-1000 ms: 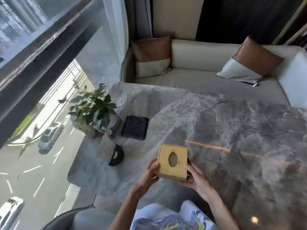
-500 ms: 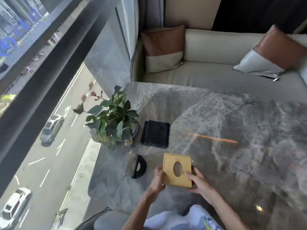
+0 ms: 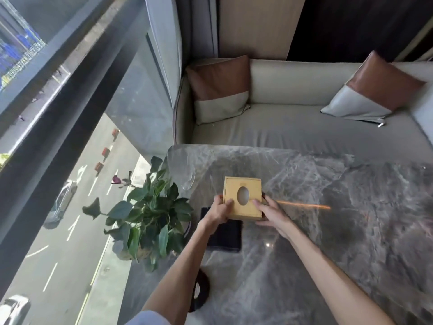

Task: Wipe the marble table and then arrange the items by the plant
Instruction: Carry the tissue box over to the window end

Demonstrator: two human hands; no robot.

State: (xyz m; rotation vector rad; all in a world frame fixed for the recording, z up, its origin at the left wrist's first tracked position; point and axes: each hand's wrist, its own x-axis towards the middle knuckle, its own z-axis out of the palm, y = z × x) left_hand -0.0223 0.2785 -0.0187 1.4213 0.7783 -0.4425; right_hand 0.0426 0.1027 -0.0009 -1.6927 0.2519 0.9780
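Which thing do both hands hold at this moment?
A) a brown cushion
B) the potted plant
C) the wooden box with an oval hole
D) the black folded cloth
C: the left hand and the right hand grip the wooden box at its two sides, thumbs on its top.
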